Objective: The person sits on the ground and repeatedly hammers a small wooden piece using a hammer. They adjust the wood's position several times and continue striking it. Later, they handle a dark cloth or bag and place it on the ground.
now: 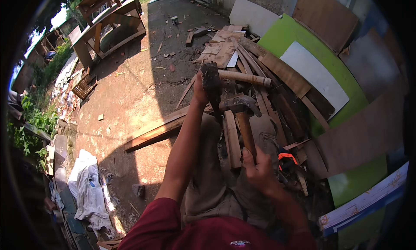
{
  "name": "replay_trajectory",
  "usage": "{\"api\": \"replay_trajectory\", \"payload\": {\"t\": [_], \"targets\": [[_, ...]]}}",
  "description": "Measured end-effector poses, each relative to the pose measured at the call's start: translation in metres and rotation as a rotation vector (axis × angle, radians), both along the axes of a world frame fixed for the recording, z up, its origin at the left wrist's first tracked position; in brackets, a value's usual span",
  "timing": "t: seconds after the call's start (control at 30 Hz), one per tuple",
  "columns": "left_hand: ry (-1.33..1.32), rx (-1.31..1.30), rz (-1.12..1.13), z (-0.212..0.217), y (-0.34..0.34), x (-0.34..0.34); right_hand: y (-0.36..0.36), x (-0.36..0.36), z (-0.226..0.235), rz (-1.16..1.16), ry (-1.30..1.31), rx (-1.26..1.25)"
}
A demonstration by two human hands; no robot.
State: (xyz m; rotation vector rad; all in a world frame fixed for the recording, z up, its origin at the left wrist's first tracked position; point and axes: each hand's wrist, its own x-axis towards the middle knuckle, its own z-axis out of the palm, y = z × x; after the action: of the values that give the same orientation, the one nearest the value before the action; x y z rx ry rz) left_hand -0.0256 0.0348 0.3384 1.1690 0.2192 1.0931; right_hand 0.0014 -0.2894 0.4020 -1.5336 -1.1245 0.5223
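Note:
My left hand is closed round a dark, blocky metal tool head. A pale round wooden handle sticks out from it to the right, so it looks like a heavy hammer; its lower part is in dark shadow. In my right hand is a claw hammer, gripped low on its brown wooden handle. The claw hammer's metal head is up, just below and right of the left hand's tool; whether they touch I cannot tell. Beneath both hands, wooden planks lie between and beyond my knees.
A long wooden beam lies to the left on the ground. Scrap boards are piled ahead and right, beside leaning green and white panels. An orange-and-black object lies by my right knee. White sacking and a wooden bench stand leftward.

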Motion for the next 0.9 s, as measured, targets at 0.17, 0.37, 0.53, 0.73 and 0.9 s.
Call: {"api": "replay_trajectory", "payload": {"t": [0.17, 0.37, 0.53, 0.73, 0.9], "targets": [[-0.072, -0.012, -0.227, -0.005, 0.019, -0.007, -0.001, 0.002, 0.033, -0.045, 0.489, 0.223], [0.009, 0.034, -0.165, 0.026, -0.029, 0.023, -0.002, -0.011, -0.017, 0.202, -0.089, -0.173], [0.060, 0.212, 0.013, 0.028, -0.037, 0.014, -0.013, -0.013, 0.017, 0.032, 0.105, 0.092], [-0.087, -0.126, -0.267, 0.015, -0.010, 0.022, 0.005, 0.005, 0.014, -0.061, 0.428, 0.375], [-0.023, 0.066, -0.069, 0.002, 0.012, 0.005, 0.003, 0.007, -0.027, -0.033, 0.245, 0.136]]}}
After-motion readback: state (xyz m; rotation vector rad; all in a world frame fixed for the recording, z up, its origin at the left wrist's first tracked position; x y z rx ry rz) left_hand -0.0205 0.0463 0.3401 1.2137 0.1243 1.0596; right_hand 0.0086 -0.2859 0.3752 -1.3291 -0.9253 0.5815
